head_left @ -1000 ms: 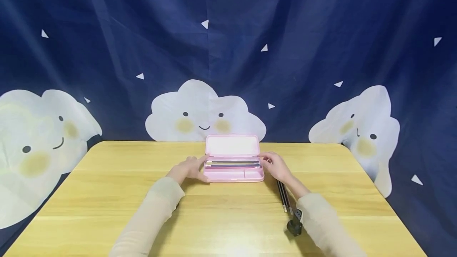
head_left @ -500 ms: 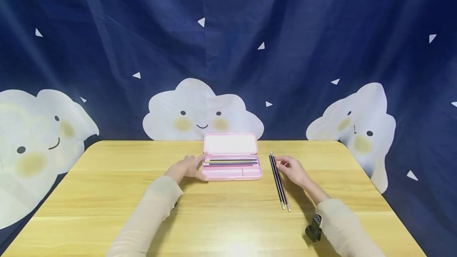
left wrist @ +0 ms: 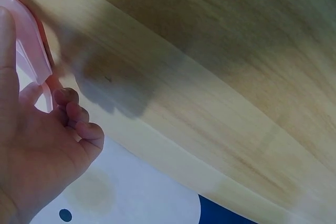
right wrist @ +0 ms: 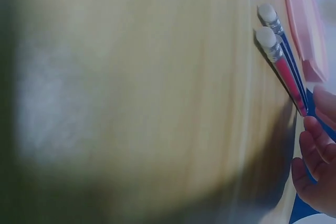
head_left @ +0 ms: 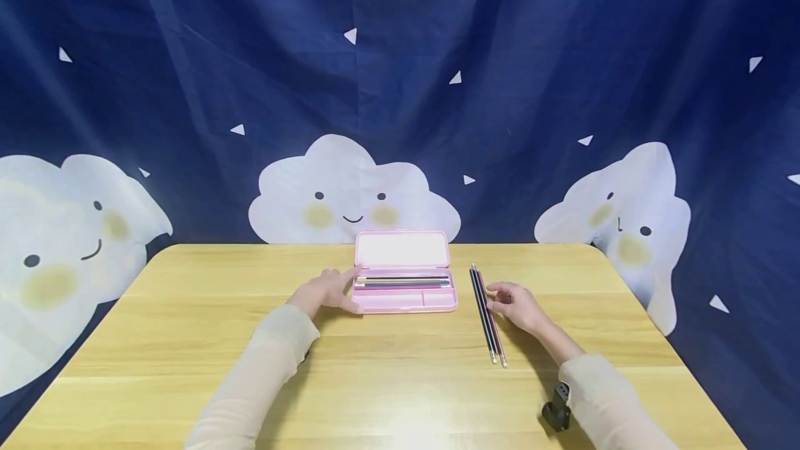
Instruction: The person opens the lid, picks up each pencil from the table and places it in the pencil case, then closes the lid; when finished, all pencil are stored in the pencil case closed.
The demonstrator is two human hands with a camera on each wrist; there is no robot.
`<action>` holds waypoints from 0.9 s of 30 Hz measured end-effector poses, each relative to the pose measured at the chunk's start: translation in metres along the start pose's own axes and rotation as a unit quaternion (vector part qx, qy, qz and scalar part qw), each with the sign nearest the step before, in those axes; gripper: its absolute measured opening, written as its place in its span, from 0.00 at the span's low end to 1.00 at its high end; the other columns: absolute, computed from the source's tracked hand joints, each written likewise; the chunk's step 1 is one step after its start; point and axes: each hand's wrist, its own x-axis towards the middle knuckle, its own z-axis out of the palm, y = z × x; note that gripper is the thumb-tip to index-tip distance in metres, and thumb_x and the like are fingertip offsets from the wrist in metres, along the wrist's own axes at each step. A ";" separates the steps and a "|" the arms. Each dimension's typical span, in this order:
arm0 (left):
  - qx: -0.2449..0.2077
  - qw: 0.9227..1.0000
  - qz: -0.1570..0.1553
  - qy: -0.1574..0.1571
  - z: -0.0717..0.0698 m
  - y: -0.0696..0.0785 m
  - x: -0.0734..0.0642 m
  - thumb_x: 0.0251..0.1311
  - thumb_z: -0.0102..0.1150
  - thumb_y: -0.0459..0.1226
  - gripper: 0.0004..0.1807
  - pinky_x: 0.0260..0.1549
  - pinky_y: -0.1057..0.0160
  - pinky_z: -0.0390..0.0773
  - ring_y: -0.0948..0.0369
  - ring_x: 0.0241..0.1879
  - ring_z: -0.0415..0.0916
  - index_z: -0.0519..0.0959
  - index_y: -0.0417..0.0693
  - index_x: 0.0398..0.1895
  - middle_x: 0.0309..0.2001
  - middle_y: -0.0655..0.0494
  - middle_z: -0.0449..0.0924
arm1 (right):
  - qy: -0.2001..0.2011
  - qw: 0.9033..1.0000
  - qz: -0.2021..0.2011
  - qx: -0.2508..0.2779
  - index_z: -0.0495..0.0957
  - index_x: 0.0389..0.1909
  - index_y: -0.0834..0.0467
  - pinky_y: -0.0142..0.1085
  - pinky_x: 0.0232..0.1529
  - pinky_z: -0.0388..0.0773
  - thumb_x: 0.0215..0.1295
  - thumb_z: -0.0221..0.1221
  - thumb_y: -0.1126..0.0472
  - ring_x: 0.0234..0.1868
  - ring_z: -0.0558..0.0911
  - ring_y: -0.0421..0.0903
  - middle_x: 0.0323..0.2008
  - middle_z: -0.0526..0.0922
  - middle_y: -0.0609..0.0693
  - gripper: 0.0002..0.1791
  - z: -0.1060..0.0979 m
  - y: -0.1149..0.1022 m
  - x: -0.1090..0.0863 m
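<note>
An open pink pencil case (head_left: 409, 309) lies near the table's back edge, several pencils (head_left: 400, 283) lying in its rear compartment. My left hand (head_left: 323, 292) holds its left end, thumb at the front corner and index finger at the back. In the left wrist view, the other fingers of the left hand (left wrist: 52, 145) curl beside the case's pink corner (left wrist: 31, 45). To the right of the case, two pencils lie side by side, a dark striped pencil (head_left: 482, 314) and a red striped pencil (head_left: 498, 342). My right hand (head_left: 519, 307) is right beside them, thumb and index finger apart, fingers loosely bent.
The wooden table (head_left: 400, 373) reaches back to a navy curtain (head_left: 400, 75) printed with white clouds. The case's lid (head_left: 403, 249) stands raised at the back. A black camera mount (head_left: 556, 408) hangs under the right wrist.
My right hand has left the case's right end and moved right, to the pencils on the table, then slightly away from them. The left hand stays at the case.
</note>
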 end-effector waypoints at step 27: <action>-0.005 1.000 0.003 -0.003 -0.002 0.001 -0.002 0.40 0.67 0.58 0.56 0.55 0.37 0.61 0.40 0.63 0.53 0.48 0.57 0.71 0.64 0.32 0.56 | -0.034 0.997 -0.001 -0.066 0.76 0.42 0.73 0.41 0.37 0.74 0.50 0.63 0.63 0.32 0.75 0.48 0.27 0.77 0.52 0.20 -0.004 0.002 -0.001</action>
